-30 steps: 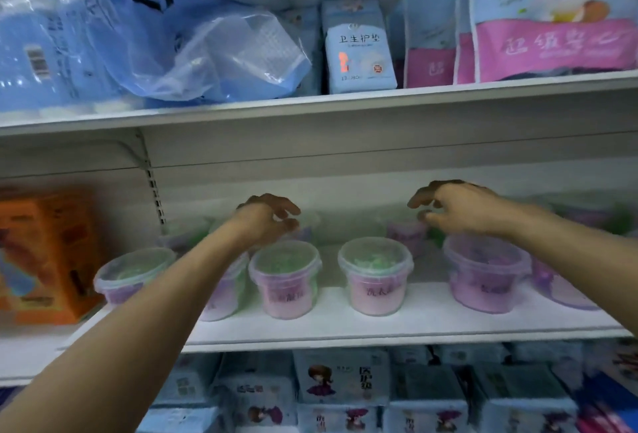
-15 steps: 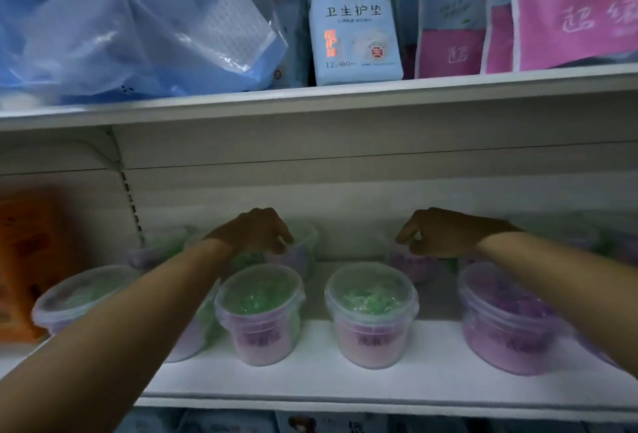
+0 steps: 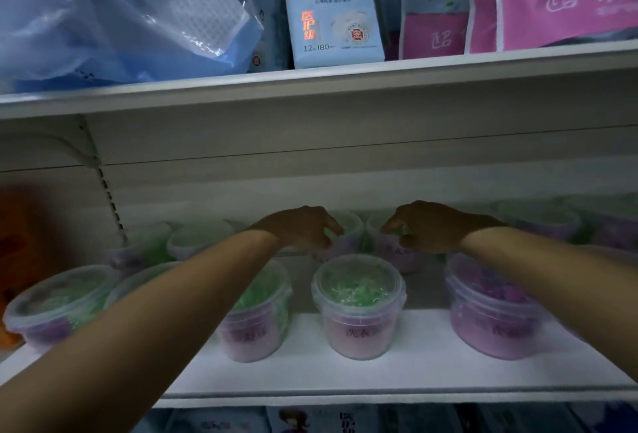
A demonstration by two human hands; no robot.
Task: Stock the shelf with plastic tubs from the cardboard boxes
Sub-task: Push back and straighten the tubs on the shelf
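Observation:
Several clear plastic tubs with pink-purple labels stand in rows on the white shelf (image 3: 414,374). In the front row, one tub of green beads (image 3: 359,308) sits in the middle and a tub of purple beads (image 3: 493,322) to its right. My left hand (image 3: 303,229) reaches to the back row, fingers curled over the rim of a back tub (image 3: 347,246). My right hand (image 3: 428,225) grips the neighbouring back tub (image 3: 395,256) from above. The two hands are close together. No cardboard box is in view.
The upper shelf (image 3: 345,87) hangs low over the tubs and holds a blue plastic bag (image 3: 121,11), a pale blue pad pack (image 3: 335,11) and pink packs (image 3: 566,1). An orange box (image 3: 17,243) stands at the far left. More packages (image 3: 310,419) fill the shelf below.
Both hands have gone from hovering open above the tubs down onto two back-row tubs and moved closer together. The view has shifted closer to the shelf.

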